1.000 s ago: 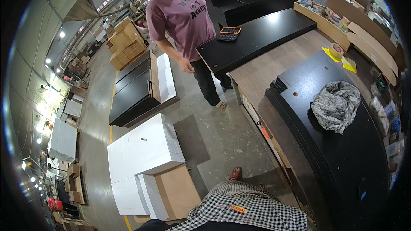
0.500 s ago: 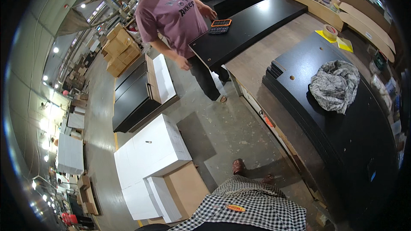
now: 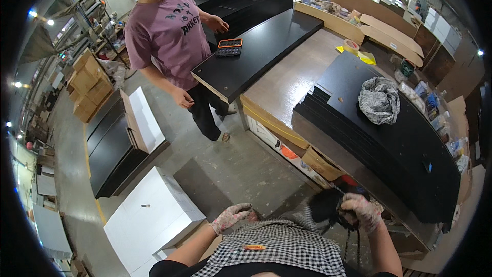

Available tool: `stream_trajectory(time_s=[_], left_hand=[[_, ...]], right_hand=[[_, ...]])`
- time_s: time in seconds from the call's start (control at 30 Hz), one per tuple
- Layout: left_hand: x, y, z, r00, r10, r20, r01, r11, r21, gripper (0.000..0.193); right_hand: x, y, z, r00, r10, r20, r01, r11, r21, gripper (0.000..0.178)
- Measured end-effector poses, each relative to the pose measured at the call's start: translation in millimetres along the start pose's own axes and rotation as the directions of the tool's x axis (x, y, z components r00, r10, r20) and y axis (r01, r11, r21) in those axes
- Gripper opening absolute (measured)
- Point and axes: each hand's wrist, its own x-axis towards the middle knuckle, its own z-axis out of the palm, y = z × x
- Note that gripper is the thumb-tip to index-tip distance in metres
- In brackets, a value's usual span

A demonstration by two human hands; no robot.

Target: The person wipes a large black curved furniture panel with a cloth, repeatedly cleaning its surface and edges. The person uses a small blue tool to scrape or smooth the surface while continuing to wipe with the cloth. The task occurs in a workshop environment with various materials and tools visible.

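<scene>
My right hand (image 3: 362, 211), in a patterned glove, is closed at a black bundle with thin cords (image 3: 328, 209) beside the workbench's near side. Cords hang below the fingers; the bundle's kind is unclear. My left hand (image 3: 230, 218), gloved alike, is held out at the left of my checkered apron (image 3: 279, 243), fingers stretched and apparently holding nothing. An orange-yellow small tool (image 3: 254, 247) lies against the apron's front. On the bench, a crumpled grey cloth (image 3: 379, 100) rests on a stack of black curved panels (image 3: 353, 90).
Across the bench corner stands a person in a pink shirt (image 3: 164, 36), beside a black panel (image 3: 266, 46) carrying an orange-edged case (image 3: 229, 43). White boxes (image 3: 154, 215) and black panels (image 3: 115, 149) stand on the floor to the left. Tape (image 3: 351, 46) lies on the bench (image 3: 277, 90).
Both my gloved hands have come into view, the right one at the black bundle. The view has shifted, so bench and person appear farther left. The person's arm by the case has lifted slightly.
</scene>
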Motion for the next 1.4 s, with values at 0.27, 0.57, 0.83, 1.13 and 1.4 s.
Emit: stream_trajectory(time_s=[0.27, 0.57, 0.83, 1.13, 1.4], left_hand=[[-1.8, 45.0, -10.1, 0.964, 0.157, 0.215, 0.136, 0.402, -0.906, 0.095], [35.4, 145.3, -94.8, 0.830, 0.558, -0.019, -0.125, 0.154, -0.980, 0.097], [101.9, 201.4, -151.5, 0.807, 0.537, -0.245, -0.365, 0.127, -0.922, 0.083], [159.0, 246.1, -214.8, 0.768, 0.529, -0.362, -0.386, -0.069, -0.920, 0.067], [154.6, 233.0, -241.8, 0.915, 0.247, -0.320, -0.374, 0.214, -0.903, 0.055]], right_hand=[[-0.2, -161.6, 149.0, 0.763, -0.603, 0.231, 0.578, 0.798, 0.174, 0.040], [64.6, -277.4, 228.8, 0.627, -0.592, 0.506, 0.615, 0.775, 0.145, 0.042], [143.2, -382.8, 237.5, 0.537, -0.507, 0.674, 0.625, 0.776, 0.086, 0.041], [243.1, -490.9, 214.1, 0.511, -0.467, 0.722, 0.667, 0.745, 0.011, 0.034], [306.2, -505.6, 206.2, 0.690, -0.492, 0.530, 0.713, 0.587, -0.384, 0.023]])
